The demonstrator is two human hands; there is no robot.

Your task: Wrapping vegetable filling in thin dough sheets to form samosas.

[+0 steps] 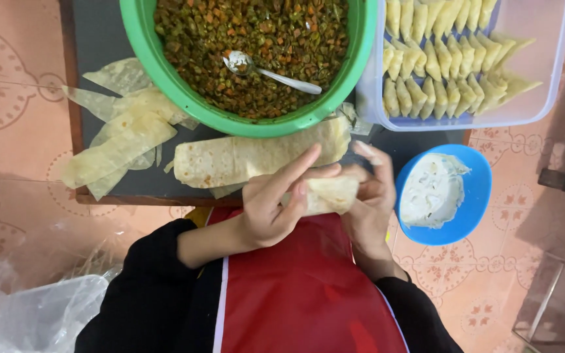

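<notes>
The left hand (271,208) and the right hand (369,199) meet in front of the red apron (302,287), both closed around one folded pastry piece (329,194). The left fingers (295,171) lie stretched over its top, the thumb pressing near the fold; the right hand cups the other end, its fingers curled narrowly round the edge. The piece sits directly between the two palms, its long axis running across the body from left to right, so neither hand has to reach for it. Whether filling is already inside it cannot be told, since the fingers cover the open side.

Just beyond the fingertips, on the dark board (96,39), lies a stack of pastry sheets (256,157), also long from left to right and touching the rim of the green bowl (361,39). That bowl holds chopped vegetable filling with a metal spoon (273,72) resting in it, handle pointing towards the right hand. Loose pastry strips (122,140) lie well off to the left.

Nearest the right hand, just beside its knuckles, is a blue bowl (479,196) of white paste. Farther out on that side, a clear plastic container (544,72) holds rows of finished folded pastries (449,65). Crumpled plastic bags (34,307) lie on the patterned floor by the left elbow.
</notes>
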